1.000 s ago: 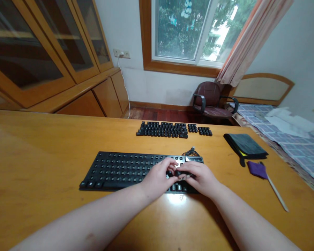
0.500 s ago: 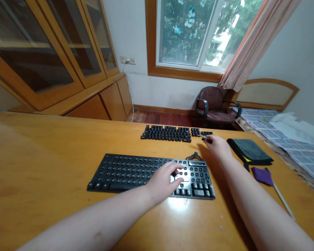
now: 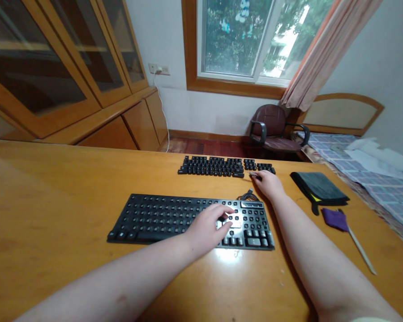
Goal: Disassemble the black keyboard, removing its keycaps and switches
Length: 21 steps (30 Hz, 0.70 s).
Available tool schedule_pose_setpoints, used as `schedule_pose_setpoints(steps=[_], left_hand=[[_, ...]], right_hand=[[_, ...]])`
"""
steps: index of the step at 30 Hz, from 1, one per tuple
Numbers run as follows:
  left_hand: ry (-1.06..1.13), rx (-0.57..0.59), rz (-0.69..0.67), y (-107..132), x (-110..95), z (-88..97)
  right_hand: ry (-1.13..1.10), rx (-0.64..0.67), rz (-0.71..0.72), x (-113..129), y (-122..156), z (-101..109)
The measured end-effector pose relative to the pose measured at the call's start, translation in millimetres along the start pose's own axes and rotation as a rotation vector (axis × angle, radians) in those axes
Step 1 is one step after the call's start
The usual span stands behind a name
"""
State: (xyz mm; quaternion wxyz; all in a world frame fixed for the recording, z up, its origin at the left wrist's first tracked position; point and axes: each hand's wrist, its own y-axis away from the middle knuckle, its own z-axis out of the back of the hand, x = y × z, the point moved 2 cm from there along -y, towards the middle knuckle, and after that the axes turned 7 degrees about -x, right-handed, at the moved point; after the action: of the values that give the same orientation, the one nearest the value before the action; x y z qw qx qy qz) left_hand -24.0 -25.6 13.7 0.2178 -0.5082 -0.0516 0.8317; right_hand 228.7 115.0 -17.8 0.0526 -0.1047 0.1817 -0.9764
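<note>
A black keyboard with its keycaps taken off lies on the wooden desk. My left hand rests on its right part, fingers spread and flat. Farther back, the removed black keycaps lie in rows. My right hand reaches to the right end of those rows, its fingers pinched around a small thin tool whose tip shows by the keycaps. A coiled cable sits behind the keyboard's right corner.
A folded dark cloth and a purple-tipped stick lie at the desk's right. Behind the desk stand a wooden cabinet, a dark red chair under the window and a bed.
My right hand left the keyboard and went back to the rows of keycaps, then drew slightly left. My left hand stayed on the keyboard.
</note>
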Motion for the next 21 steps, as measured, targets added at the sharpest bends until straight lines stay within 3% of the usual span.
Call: schedule_pose_setpoints(steps=[21], left_hand=[[-0.02,0.025,0.013,1.0,-0.8,-0.1]], right_hand=[[-0.015,-0.012,-0.028,-5.3,-0.7,2.4]])
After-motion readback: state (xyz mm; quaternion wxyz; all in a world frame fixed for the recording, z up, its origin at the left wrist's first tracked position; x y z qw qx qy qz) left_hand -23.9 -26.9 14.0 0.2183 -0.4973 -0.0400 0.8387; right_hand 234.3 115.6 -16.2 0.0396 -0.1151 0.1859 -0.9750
